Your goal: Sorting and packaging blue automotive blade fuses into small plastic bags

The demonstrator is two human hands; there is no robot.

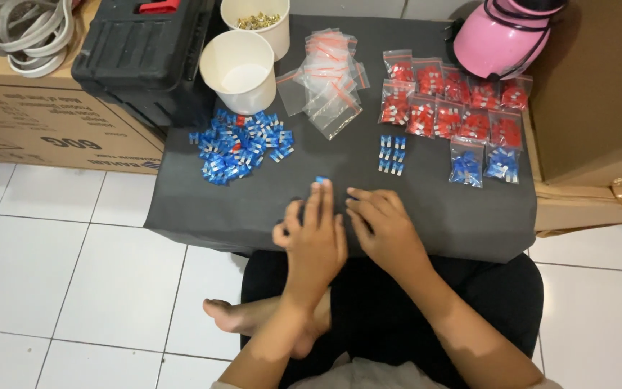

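My left hand (316, 238) lies flat on the dark mat (433, 216), fingers extended, their tips touching a small blue fuse (321, 179). My right hand (383, 227) rests beside it, fingers curled down on the mat; whether it holds anything is hidden. A loose pile of blue fuses (239, 146) lies at the left of the mat. Several blue fuses (391, 154) stand in neat rows just beyond my hands. Empty clear zip bags (329, 83) lie in a heap at the back.
Filled bags of red fuses (455, 104) and two bags of blue fuses (484, 164) line the right. Two white cups (242, 68) stand at the back, one holding brass parts. A black tool case (145, 54), a pink helmet (498, 36) and cardboard boxes (52, 130) surround the mat.
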